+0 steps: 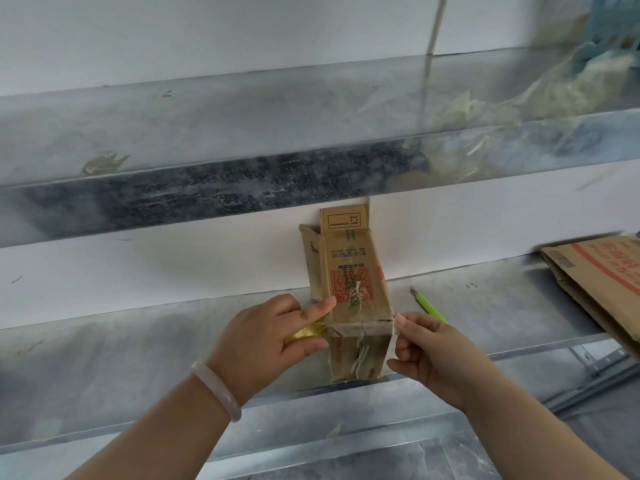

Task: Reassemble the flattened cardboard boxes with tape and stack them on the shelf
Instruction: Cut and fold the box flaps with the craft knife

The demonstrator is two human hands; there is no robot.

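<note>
Though mostly illegible, box [351, 289] print inverted

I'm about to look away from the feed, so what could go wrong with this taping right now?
The box overhangs the shelf edge and could tip off under pressure. The far flaps are open, so it may skew. The green cutter lies close beside the right hand, so a stray reach could nick it.
</note>
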